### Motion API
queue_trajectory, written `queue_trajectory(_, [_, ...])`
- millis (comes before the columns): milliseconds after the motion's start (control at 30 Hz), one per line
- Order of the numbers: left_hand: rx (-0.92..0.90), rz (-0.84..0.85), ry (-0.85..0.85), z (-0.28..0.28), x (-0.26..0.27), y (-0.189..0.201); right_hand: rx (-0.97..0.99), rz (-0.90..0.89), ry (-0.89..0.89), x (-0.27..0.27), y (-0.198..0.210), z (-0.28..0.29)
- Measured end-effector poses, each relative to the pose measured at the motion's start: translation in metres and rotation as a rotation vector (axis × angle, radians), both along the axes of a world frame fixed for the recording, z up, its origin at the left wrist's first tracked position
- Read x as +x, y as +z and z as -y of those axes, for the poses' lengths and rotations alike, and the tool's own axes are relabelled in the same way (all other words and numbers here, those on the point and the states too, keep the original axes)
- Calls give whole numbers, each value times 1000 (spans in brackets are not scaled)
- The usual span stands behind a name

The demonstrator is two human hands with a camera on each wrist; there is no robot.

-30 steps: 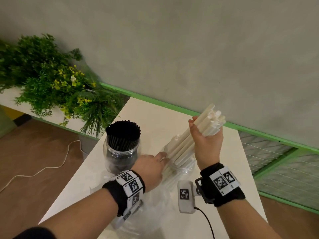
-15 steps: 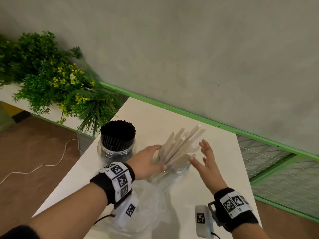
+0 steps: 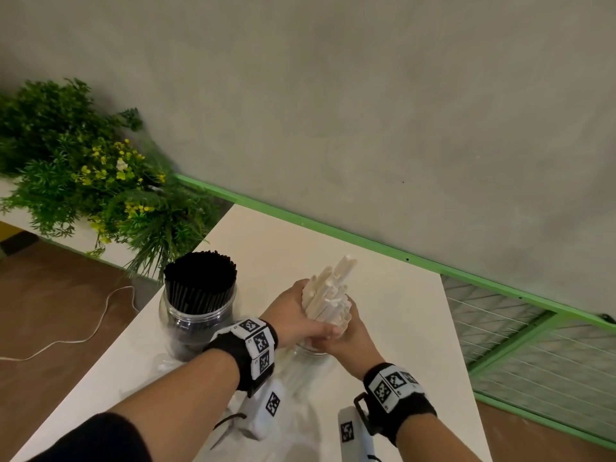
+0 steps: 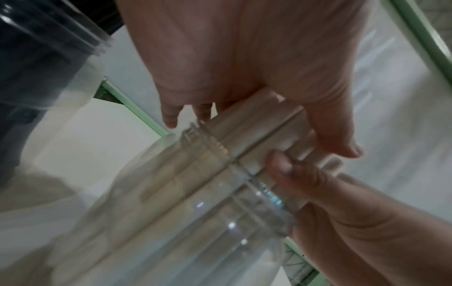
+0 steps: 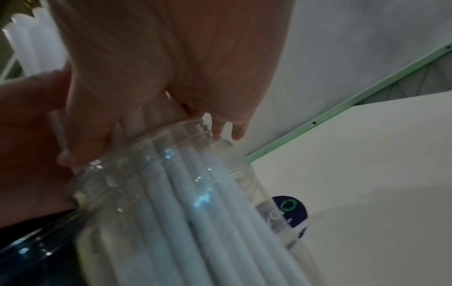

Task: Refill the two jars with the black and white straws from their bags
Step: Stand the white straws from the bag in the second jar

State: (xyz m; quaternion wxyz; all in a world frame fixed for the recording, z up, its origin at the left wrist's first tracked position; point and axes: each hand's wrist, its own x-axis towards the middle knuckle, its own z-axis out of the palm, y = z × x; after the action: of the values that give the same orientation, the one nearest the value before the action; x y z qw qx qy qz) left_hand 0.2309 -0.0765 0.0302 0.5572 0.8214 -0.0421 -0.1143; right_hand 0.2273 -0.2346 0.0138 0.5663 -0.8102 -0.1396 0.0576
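A bundle of white straws stands in a clear jar at the middle of the white table, its tips uneven and leaning right. My left hand grips the bundle from the left just above the jar mouth. My right hand grips it from the right, the fingers of both meeting around it. The right wrist view shows the white straws reaching down inside the jar. To the left stands a second clear jar, packed full of black straws.
A crumpled clear plastic bag lies on the table in front of the jars. A green plant sits beyond the table's left edge, and a white cable trails on the brown floor. A green-framed wire grid is at the right.
A second ago my right hand held the white bundle above the jar. It dropped the straws in and opened. Now both hands grip the bundle at the jar mouth.
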Motion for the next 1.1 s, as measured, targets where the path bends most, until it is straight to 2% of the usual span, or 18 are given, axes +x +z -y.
queue_trajectory(100, [-76,10,24,-1,2,3,79,-17,-81,5,-9,2])
queue_trajectory(233, [-85,-21,7,-9,3,1,130,-26,-110,4,-18,7])
queue_trajectory(367, [-69,-40,3,-17,-1,-5,56,40,-199,-2,-25,1])
queue_trajectory(533, [66,50,-10,-23,-1,0,-147,289,-272,-5,-24,-2])
queue_trajectory(633, [99,169,-9,-23,-4,5,-206,365,-273,-5,-27,1])
queue_trajectory(800, [304,603,-40,-16,-5,29,-263,396,-255,-6,-27,5])
queue_trajectory(867, [404,723,-68,-14,-2,35,-274,396,-254,-6,-26,5])
queue_trajectory(967, [365,773,-28,-19,0,30,-264,381,-253,-6,-26,4])
queue_trajectory(1100, [375,717,-44,-23,-1,10,-268,354,-246,-8,-24,4])
